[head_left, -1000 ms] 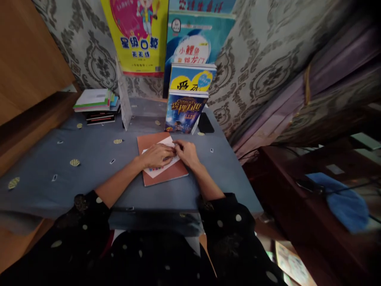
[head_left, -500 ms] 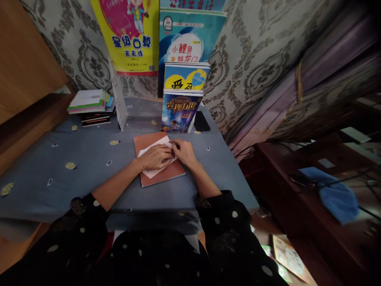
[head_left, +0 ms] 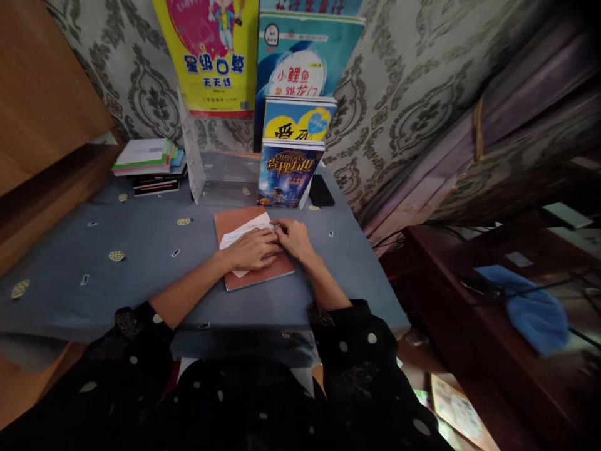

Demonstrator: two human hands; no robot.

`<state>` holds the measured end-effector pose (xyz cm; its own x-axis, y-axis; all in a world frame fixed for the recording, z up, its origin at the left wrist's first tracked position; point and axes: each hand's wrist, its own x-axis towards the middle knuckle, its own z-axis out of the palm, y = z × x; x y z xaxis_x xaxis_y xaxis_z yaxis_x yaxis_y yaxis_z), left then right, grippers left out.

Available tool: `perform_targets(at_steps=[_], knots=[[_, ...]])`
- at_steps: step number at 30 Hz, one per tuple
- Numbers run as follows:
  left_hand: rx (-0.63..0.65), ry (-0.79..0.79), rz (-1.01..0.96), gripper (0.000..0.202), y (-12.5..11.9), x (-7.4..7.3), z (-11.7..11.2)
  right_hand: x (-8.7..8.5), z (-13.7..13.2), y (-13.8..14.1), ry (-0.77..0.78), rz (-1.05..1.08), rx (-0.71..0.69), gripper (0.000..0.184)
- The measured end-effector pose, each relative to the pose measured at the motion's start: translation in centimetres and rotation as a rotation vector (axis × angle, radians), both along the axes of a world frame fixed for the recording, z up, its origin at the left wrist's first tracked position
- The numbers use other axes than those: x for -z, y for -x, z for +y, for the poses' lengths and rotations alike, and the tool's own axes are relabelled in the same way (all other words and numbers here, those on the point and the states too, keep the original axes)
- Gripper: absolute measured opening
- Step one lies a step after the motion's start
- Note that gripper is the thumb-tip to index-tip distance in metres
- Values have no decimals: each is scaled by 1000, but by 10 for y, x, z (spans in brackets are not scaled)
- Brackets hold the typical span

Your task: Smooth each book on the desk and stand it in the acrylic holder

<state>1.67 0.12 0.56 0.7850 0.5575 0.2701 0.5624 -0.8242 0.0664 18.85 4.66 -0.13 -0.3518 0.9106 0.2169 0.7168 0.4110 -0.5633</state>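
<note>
A white sheet of paper (head_left: pixel 254 224), which looks folded, lies at a slant on a reddish-brown notebook (head_left: pixel 237 217) on the table. My left hand (head_left: pixel 251 249) rests across the paper, palm down, its fingers stretched to the right and covering much of the sheet. At the paper's right edge, my right hand (head_left: pixel 293 238) has its fingers bent and pinched on the sheet. The fingertips of both hands meet or nearly meet there. Faint lines of writing show on the upper part of the paper.
Behind the notebook, several books (head_left: pixel 288 175) stand upright in a clear stand (head_left: pixel 193 169). A black phone (head_left: pixel 322 190) lies to their right. Stacked books and papers (head_left: pixel 148 161) sit at the back left. A dark red desk (head_left: pixel 436 282) with a blue cloth (head_left: pixel 533 313) stands at the right.
The view has shifted slightly, so the scene sits a little further right. My left hand has slid slightly over the paper, and more of the sheet's upper part shows.
</note>
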Motion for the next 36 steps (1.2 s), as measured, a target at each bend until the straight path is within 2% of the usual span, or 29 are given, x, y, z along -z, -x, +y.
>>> perform_targets(at_steps=[6, 13, 20, 31, 36], knots=[[-31, 0, 19, 23, -1, -3, -8, -1, -8, -2, 4, 26, -7, 34], [-32, 52, -58, 24, 2, -2, -20, 0, -19, -1, 11, 95, -46, 35], [68, 122, -139, 29, 0, 0, -35, -2, -21, -2, 29, 51, -57, 37], [82, 94, -164, 23, -6, -5, -32, -4, -19, -2, 36, 25, -74, 36], [191, 196, -237, 26, -5, -7, -36, -6, -21, -1, 42, 17, -136, 33]])
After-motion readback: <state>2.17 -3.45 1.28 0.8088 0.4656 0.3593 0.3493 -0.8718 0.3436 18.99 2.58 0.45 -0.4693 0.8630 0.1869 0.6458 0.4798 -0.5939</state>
